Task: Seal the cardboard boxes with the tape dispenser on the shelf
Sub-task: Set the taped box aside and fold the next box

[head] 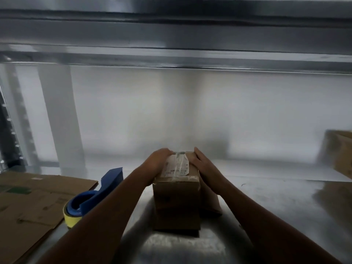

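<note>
Everything is smeared on my feed. The label (176, 167) on top of the cardboard box (176, 197) has print, but I can't read a word. The left grip (159, 161) curls over the box's far edge at 11 o'clock, fingertips out of sight. The right grip (202, 164) and its forearm cover the box's right side. There's a brown shape just beside the box at 4 o'clock, flap or separate piece, I can't tell. The left forearm hides the near end of the tape dispenser (95, 195). At 3 o'clock a second box (342, 155) is cut by the frame edge. The flattened cardboard (28, 197) at 8 o'clock runs off the left and bottom edges.
</note>
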Tool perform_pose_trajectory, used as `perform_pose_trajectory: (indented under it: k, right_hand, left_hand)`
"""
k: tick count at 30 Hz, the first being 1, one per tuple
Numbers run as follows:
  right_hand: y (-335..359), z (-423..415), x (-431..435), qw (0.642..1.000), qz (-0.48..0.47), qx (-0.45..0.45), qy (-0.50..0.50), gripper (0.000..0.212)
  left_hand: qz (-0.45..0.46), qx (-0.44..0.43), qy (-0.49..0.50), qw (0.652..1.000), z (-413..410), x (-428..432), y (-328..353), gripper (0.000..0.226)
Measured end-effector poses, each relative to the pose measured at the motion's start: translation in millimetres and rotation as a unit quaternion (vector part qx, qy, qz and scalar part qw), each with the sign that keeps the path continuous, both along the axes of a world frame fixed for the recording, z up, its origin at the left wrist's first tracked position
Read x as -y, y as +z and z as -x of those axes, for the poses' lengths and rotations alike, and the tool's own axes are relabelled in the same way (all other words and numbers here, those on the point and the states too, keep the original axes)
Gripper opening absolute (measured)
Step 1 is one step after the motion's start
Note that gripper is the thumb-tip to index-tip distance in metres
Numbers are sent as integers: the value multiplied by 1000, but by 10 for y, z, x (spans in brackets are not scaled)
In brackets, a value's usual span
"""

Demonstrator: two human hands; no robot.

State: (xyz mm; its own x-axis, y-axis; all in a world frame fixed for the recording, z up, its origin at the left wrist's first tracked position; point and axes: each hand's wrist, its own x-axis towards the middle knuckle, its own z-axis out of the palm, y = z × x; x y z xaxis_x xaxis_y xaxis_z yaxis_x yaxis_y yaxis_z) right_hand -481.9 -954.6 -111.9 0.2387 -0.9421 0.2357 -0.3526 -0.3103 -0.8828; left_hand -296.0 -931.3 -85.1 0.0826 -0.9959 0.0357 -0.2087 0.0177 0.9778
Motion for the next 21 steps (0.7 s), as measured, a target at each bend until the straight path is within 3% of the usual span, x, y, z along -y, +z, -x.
perform_pose_trajectory:
  k: [3,10,15,17,19,21]
  right_hand:
    - [-94,43,49,1000,-6,0,-8,19]
    - [-223,56,105,999,-27,44,6,23]
    - [-205,21,167,995,-67,76,-6,58]
    - [-191,21,196,994,-73,78,-4,53]
    - [-195,26,201,995,-74,71,-3,43]
    - [-170,51,162,996,-74,45,-2,47]
  left_hand:
    - [2,5,0,1000,41,19,-29,25]
    - [-42,-36,-9,998,47,40,-96,30]
    - [-50,-29,-15,998,41,100,-100,27]
    - [-51,-42,-21,998,45,106,-84,23]
    - [-70,-71,-42,994,59,38,-58,33]
    - [-72,-80,-57,993,71,5,-21,42]
